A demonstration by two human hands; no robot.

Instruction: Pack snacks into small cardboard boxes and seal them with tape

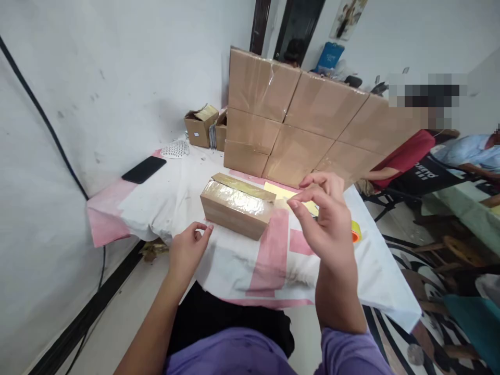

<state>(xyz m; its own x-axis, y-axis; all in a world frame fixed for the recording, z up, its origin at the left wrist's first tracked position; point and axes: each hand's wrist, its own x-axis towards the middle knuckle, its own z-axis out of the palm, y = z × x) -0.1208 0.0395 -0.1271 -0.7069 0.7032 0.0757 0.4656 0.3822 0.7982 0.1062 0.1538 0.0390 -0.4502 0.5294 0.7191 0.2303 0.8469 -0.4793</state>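
Note:
A long cardboard box [234, 216] lies on the cloth-covered table before me, its top seam covered by shiny clear tape and one narrow flap edge raised along the far side. My left hand [191, 245] is by the box's near left corner, thumb and fingers pinched together; whatever is between them is too small to make out. Above the box's right end, my right hand [326, 219] pinches what looks like a short strip of clear tape [281, 204]. Behind that hand lies a yellow sheet of paper [275, 189]. A yellow tape roll [355, 232] with an orange core is partly hidden by my right wrist.
Stacked taped cartons [297, 151] form a wall along the table's back. A black phone [144, 170] and a white perforated piece [175, 149] lie at the left. Small open boxes [200, 127] stand behind. At the right, a person in a red sleeve [406, 151] sits beyond the table.

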